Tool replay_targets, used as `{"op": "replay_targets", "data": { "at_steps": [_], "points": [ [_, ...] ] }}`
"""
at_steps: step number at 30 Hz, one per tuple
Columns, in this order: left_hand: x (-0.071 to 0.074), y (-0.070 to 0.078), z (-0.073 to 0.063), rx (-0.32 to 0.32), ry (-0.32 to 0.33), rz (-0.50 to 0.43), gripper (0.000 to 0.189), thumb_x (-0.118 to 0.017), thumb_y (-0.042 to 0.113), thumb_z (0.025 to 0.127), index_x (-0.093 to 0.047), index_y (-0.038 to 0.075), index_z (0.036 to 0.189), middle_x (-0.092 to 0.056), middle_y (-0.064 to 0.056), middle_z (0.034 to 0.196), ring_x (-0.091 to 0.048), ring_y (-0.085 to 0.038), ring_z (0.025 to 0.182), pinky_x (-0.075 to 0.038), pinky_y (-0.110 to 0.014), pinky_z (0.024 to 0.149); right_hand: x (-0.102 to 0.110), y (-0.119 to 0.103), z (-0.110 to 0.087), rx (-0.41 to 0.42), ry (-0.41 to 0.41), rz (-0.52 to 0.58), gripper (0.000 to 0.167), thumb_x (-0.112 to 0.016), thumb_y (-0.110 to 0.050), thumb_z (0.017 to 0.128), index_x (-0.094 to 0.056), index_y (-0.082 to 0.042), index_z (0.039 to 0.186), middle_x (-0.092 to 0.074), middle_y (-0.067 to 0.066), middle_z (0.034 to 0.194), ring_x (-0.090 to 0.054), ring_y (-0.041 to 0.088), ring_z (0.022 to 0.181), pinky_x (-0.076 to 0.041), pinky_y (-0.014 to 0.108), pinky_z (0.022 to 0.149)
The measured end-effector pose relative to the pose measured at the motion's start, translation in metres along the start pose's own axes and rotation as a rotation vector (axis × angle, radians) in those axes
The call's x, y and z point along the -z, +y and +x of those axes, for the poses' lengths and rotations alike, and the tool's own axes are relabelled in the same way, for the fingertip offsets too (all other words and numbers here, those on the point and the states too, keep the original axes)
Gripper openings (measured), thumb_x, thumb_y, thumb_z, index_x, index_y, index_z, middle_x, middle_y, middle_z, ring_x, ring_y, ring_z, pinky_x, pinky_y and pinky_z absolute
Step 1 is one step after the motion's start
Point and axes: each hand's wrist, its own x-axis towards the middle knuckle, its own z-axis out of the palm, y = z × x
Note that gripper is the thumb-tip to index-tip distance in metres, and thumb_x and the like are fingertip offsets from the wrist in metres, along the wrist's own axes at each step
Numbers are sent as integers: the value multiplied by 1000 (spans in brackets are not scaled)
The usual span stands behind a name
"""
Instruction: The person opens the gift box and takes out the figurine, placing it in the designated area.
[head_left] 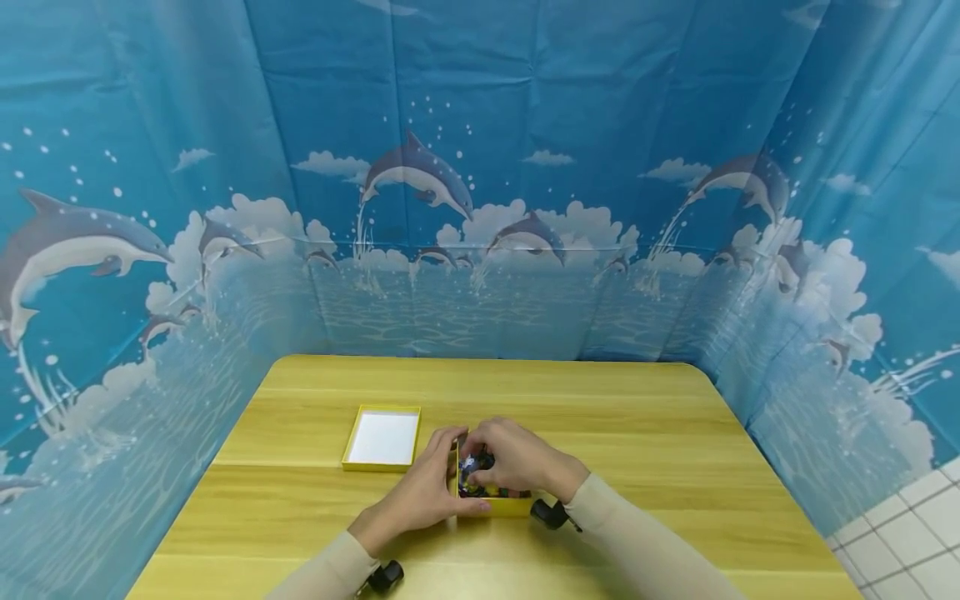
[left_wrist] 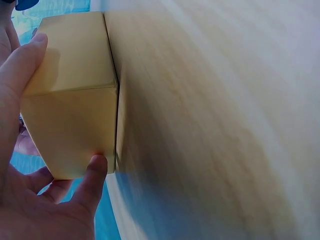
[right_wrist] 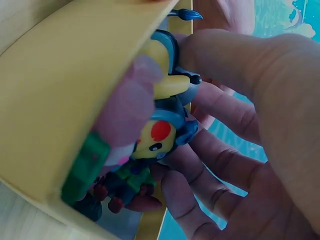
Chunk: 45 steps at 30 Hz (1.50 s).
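Note:
A yellow box [head_left: 504, 507] stands on the table, filled with small toy figures. My left hand [head_left: 422, 493] holds it at the near left corner, thumb on the near wall and fingers along the left side. Over the opening, my right hand [head_left: 517, 458] reaches in with curled fingers and thumb around a yellow toy figure [right_wrist: 160, 136] with a red cheek and a dark blue hat. Beside that figure in the right wrist view are a pink figure [right_wrist: 125, 110] and a green piece [right_wrist: 86, 162]. The hand partly hides the contents.
Left of the box lies a shallow yellow lid [head_left: 382, 437], its white inside facing up. Both rest on a wood-grain table [head_left: 637, 433]. A blue curtain [head_left: 480, 308] with dolphins surrounds the table's back and sides.

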Motion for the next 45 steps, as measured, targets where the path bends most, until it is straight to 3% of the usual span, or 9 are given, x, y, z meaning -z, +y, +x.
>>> {"op": "replay_targets", "data": {
  "at_steps": [15, 35, 45],
  "points": [
    [0, 4, 0, 18, 3, -12, 127, -91, 76, 92, -30, 11, 183, -37, -14, 185, -58, -32, 157, -57, -59, 123, 0, -4, 2, -12, -4, 33, 14, -90, -18, 105, -85, -17, 118, -83, -5, 111, -65, -3, 83, -62, 26, 85],
    [-1, 2, -1, 7, 0, -17, 126, -92, 74, 92, -30, 12, 183, -37, -14, 184, -53, -36, 163, -53, -64, 128, 5, -7, -7, -15, 59, 35, 22, -89, -15, 105, -86, -14, 126, -83, -3, 119, -75, 6, 101, -67, 31, 93],
    [-1, 2, -1, 12, 0, -24, 126, -93, 72, 92, -30, 13, 183, -38, -14, 184, -52, -36, 164, -53, -62, 129, 11, -7, -12, -15, 75, 54, 21, -85, -14, 108, -84, -17, 129, -76, -4, 114, -63, 1, 78, -59, 25, 78]
  ]
}}
